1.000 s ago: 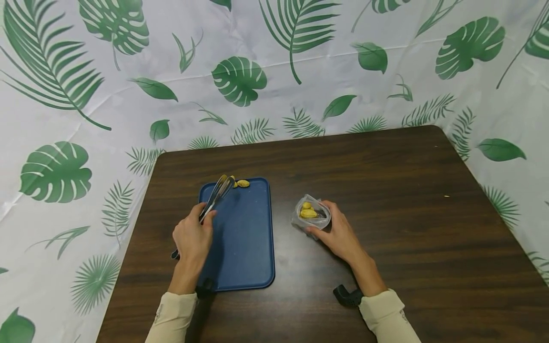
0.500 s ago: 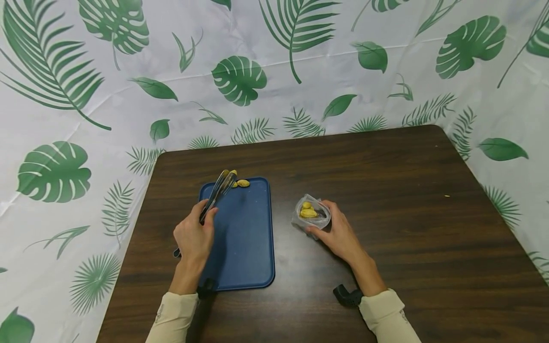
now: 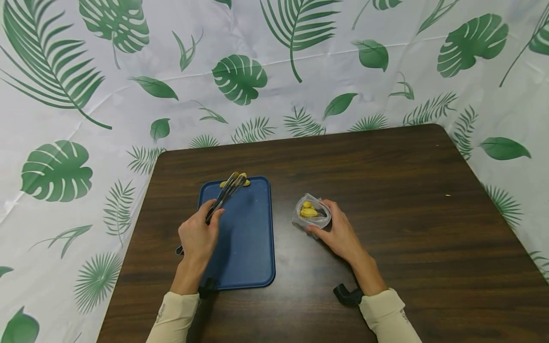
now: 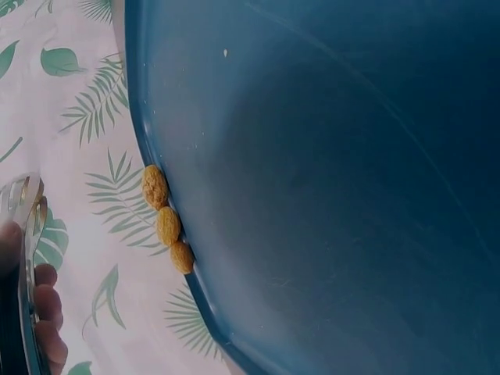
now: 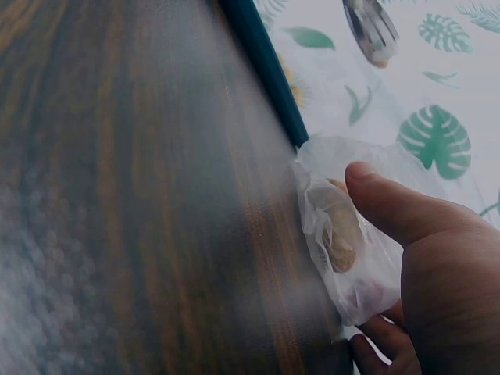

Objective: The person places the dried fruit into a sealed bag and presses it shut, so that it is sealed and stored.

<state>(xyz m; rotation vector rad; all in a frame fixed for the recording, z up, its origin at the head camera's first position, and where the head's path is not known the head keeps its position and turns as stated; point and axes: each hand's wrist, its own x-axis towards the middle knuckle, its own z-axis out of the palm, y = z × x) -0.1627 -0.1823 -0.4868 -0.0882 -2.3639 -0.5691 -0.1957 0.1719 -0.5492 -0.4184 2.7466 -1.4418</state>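
My left hand point(image 3: 198, 238) grips metal tongs point(image 3: 225, 193) by their dark handles. The tips hold a yellow oval piece point(image 3: 243, 175) above the far edge of the blue tray point(image 3: 250, 281). In the left wrist view three wrinkled yellow pieces point(image 4: 168, 226) lie in a row along the tray's rim, with the tongs point(image 4: 27, 211) off to the left. My right hand point(image 3: 340, 236) holds the rim of a small clear plastic bag point(image 3: 300, 221) between thumb and fingers. Inside the bag, which stands upright and open-mouthed, are yellow pieces point(image 3: 308, 212) and something dark.
Both the tray and the bag are on a dark wood-grain table point(image 3: 386, 166). A tiny pale crumb point(image 3: 448, 195) lies to the far right. Behind the table hangs a white cloth point(image 3: 309, 62) with green leaves printed on it.
The tongs have lifted a yellow piece from the tray's far edge. With them, my left hand has shifted a little to the right. My right hand and the bag have stayed put.
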